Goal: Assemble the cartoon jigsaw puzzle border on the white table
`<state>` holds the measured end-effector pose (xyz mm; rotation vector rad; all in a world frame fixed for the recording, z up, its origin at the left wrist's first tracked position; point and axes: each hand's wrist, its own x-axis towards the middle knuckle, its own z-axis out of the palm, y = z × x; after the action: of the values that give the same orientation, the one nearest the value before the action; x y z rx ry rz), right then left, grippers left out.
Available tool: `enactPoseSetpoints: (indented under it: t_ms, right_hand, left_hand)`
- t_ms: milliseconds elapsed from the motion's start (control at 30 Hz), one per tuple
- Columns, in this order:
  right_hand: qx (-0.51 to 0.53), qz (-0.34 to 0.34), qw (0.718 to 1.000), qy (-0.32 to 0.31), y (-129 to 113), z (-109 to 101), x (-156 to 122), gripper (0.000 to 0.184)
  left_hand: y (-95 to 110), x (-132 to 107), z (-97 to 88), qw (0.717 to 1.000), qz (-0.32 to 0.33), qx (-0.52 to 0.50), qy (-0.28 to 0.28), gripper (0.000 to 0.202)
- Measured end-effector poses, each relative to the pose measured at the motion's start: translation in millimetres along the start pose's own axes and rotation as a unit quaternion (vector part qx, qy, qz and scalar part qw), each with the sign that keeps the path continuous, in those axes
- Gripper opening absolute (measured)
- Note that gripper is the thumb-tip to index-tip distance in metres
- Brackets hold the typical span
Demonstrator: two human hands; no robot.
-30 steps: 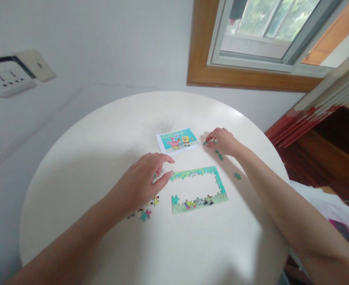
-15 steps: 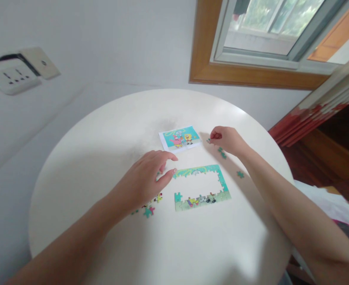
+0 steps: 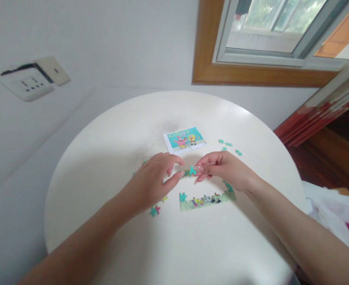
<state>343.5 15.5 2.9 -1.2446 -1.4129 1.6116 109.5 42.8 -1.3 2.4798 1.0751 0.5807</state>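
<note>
A teal puzzle piece [image 3: 192,171] is pinched between the thumb and fingers of my right hand [image 3: 222,168], held over the upper part of the puzzle frame. The partly joined jigsaw puzzle [image 3: 205,202] lies flat on the table; its bottom row shows, while my right hand covers much of its top and right. My left hand [image 3: 155,176] hovers at the puzzle's left, thumb and index finger apart, holding nothing. Loose puzzle pieces [image 3: 154,211], teal, pink and yellow, lie below and partly behind my left hand.
Behind the puzzle lies a reference picture card [image 3: 186,139] with cartoon figures. Several teal loose pieces [image 3: 228,144] rest to its right. The round white table [image 3: 174,245] meets the wall, with a window [image 3: 266,27] above and a socket [image 3: 29,83] at left.
My right hand has moved from beside the picture card leftward and nearer, bringing a teal piece over the puzzle. My left hand has shifted little. The camera view has turned slightly.
</note>
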Motion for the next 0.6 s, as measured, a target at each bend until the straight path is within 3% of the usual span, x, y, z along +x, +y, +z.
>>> enactPoseSetpoints:
  t_ms: [600]
  right_hand:
    - [0.007, -0.023, 0.999, -0.025, 11.6, 12.4, 2.0, 0.013]
  left_hand:
    - [7.6, 1.5, -0.6, 0.997, 0.016, -0.029, -0.067, 0.018]
